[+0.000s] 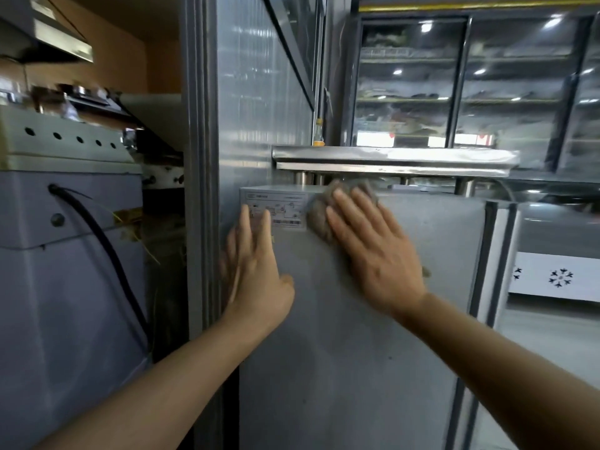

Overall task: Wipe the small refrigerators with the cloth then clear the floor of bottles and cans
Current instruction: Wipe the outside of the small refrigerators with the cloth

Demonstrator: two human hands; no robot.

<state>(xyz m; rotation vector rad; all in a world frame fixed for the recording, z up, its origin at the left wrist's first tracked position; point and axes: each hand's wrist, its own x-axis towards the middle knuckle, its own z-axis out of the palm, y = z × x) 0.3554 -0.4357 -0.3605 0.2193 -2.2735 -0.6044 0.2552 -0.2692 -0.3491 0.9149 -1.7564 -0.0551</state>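
Note:
A small grey refrigerator [357,336] fills the middle of the head view, its side panel facing me. A white rating label [276,207] sits at its top left corner. My right hand [373,251] lies flat on a grey-brown cloth [319,219], pressing it against the upper part of the panel. My left hand [256,271] rests flat on the panel's left edge, fingers apart, just below the label. No bottles or cans on the floor are visible.
A tall metal panel [253,108] stands just left of the fridge. A steel shelf [389,159] hangs right above it, with a yellow-capped bottle [318,133] at its left end. Glass-door display coolers [470,86] stand behind. A grey appliance with a black cable [107,254] is at left.

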